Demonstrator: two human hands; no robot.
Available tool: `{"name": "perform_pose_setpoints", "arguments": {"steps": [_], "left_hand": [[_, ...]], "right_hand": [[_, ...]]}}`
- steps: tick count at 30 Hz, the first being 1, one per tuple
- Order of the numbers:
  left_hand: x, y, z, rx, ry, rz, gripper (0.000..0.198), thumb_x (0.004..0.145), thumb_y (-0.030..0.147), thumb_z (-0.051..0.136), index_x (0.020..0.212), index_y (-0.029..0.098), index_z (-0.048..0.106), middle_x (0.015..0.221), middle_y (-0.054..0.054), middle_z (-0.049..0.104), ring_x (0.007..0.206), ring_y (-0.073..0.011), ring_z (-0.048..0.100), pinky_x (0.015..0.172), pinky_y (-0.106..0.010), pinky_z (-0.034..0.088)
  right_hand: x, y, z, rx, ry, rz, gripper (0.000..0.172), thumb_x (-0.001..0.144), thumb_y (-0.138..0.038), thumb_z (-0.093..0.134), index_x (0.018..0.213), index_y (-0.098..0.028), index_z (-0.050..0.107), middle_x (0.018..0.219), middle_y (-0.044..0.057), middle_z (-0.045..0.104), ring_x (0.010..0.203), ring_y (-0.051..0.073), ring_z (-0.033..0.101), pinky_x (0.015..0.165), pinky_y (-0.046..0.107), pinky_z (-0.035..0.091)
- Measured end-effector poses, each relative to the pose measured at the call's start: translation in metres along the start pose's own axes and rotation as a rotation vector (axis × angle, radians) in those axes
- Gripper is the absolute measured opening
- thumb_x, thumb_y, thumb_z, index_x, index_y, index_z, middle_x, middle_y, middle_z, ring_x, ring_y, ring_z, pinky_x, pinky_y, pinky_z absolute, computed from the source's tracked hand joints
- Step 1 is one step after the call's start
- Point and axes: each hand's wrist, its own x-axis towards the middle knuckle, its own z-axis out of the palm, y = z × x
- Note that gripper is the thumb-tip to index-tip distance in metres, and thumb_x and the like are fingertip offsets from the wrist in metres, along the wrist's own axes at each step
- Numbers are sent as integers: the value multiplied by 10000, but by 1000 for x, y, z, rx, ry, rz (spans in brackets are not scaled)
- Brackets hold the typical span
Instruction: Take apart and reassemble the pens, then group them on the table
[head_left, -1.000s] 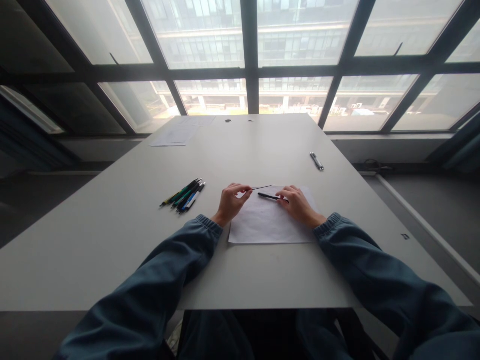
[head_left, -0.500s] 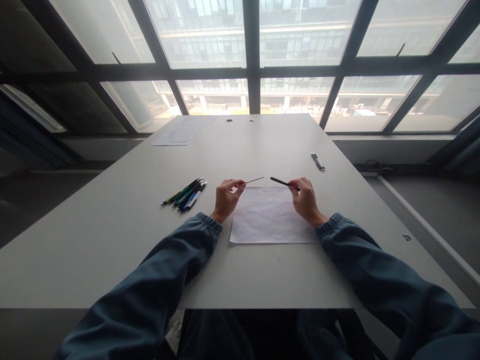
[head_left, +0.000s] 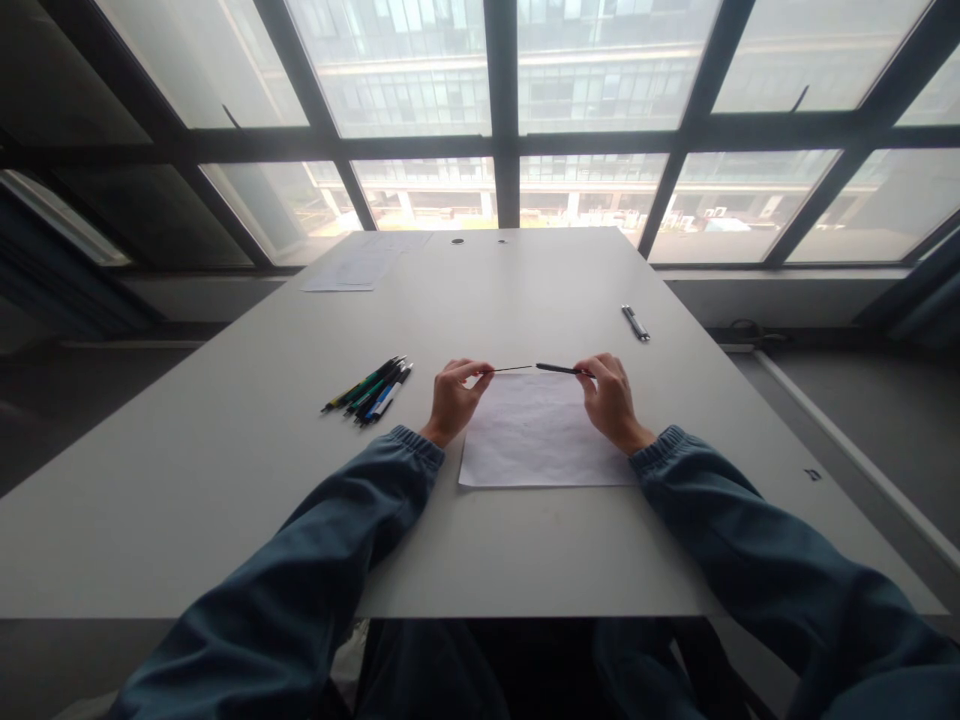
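My left hand (head_left: pixel 453 402) pinches a thin dark pen refill (head_left: pixel 514 368) between thumb and fingertips, its free end pointing right. In my right hand (head_left: pixel 610 402) is a black pen barrel (head_left: pixel 556 368), held near its right end and pointing left. The refill's tip and the barrel's end face each other nearly in line, with a very small gap between them. Both are above the far edge of a white sheet of paper (head_left: pixel 544 445), over which my right wrist also lies.
Left of the paper is a pile of several pens (head_left: pixel 373 388), black, green and blue. Two pens (head_left: pixel 634 323) lie at the right on the white table (head_left: pixel 247 480). Printed sheets (head_left: pixel 352 265) lie at the far left; a small dark piece (head_left: pixel 813 475) sits near the right edge.
The refill and the pen barrel have tilted to nearly level, and their facing ends are closer together. Both hands keep their grip and have barely moved.
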Motion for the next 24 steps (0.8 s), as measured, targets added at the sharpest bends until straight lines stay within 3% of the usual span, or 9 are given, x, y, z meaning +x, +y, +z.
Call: {"name": "perform_pose_setpoints", "arguments": {"steps": [15,24], "left_hand": [[-4,16,3,-36,-152,126,75,906,255,673,889,223,739,857,-35,725,858,-189,648,840,-350,530],[-4,18,4,-95,-163,149,104,907,296,691,911,214,754,844,-37,738,800,-177,632,793,-341,523]], "right_hand": [[-1,-18,-3,54,-183,-149,142,962,-168,551,993,-234,672,982,83,627,952,261,544,868,425,452],[-1,-19,-4,64,-179,-222,131,975,-174,541,989,-220,663,978,83,626,932,250,548,836,412,464]]}}
